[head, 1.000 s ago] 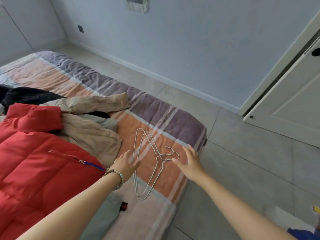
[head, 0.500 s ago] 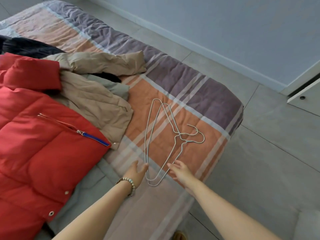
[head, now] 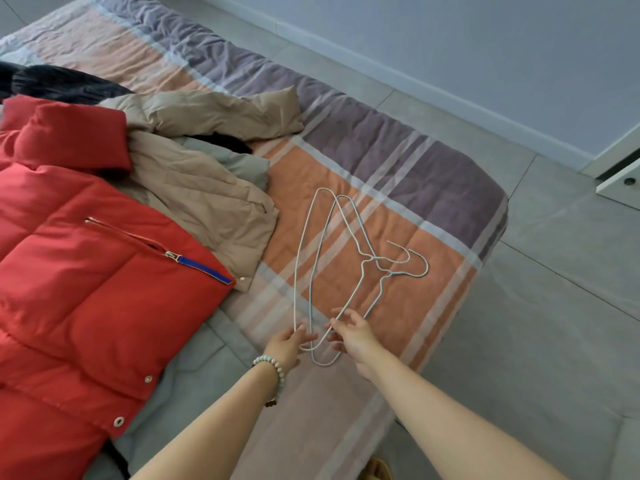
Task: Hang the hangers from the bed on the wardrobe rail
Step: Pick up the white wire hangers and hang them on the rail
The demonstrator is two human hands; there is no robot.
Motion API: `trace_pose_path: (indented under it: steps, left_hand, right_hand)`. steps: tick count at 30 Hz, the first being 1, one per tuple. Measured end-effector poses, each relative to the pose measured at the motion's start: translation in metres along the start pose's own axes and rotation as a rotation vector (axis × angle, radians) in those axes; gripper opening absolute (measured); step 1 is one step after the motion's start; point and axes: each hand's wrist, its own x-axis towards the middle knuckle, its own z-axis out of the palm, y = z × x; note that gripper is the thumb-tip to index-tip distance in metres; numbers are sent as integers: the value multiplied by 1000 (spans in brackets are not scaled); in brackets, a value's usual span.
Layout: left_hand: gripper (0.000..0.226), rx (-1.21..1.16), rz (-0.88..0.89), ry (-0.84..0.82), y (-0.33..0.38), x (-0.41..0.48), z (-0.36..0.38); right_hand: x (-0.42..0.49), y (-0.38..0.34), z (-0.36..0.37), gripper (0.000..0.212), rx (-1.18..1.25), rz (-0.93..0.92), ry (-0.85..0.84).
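- While the person is bending over the bed (head: pixel 398 157), what is lying far left of the left hand (head: pixel 285 344)?
- A puffy red jacket (head: pixel 86 289) is lying there, and a tan jacket (head: pixel 194 188) is lying just behind it, up and left of that hand.
- What is the left hand doing?
- It is reaching out with loose, straight fingers. The fingertips are touching the near round end of the hangers (head: pixel 370 259). It is not squeezing anything that I can see.
- Where are the hangers?
- They are lying flat on the bed, one crossing over the other, starting between the two hands and stretching away from them. The hooks are pointing off to the right, up past the right hand (head: pixel 353 337).
- And the right hand?
- Its fingers are spreading wide and touching the same wire end from the other side. It is not pinching yet.
- How are they going to feel?
- I am guessing very light, thin and a bit bendy, being just wire. They are probably going to slide and tangle.
- Where is a good place to grab?
- I am thinking at the necks, just under the hooks, further out from both hands. Pinching both there is likely going to hold them together.
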Motion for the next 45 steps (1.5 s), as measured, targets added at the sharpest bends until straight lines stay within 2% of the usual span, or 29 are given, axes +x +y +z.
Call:
trace_pose_path:
  steps: [4,8,13,19,24,30,37,45]
  left_hand:
    - [25,-297,72,33,24,-23,3]
    - [24,-303,237,-43,65,-59,7]
    - [30,-265,429,-217,140,-129,30]
    - [28,-181,697,-487,229,-254,72]
    - [27,-89,836,-754,266,-374,123]
    - [23,69,950,-1104,261,-534,200]
    - [50,173,1085,-1435,199,-711,272]
    - [55,309,992,-1758,94,-858,321]
  right_hand:
    - [-30,-22,-8,15,53,-98,-22]
    - [-73,-59,-31,12,163,-207,-27]
    - [-154,-125,-76,12,196,-409,98]
    - [-296,-200,-134,14,240,-680,271]
    - [-440,-220,-189,31,286,-857,465]
    - [-635,-187,-253,34,268,-1021,806]
    - [-836,-87,-277,35,221,-1072,1174]
    - [-985,17,-250,31,219,-1060,1506]
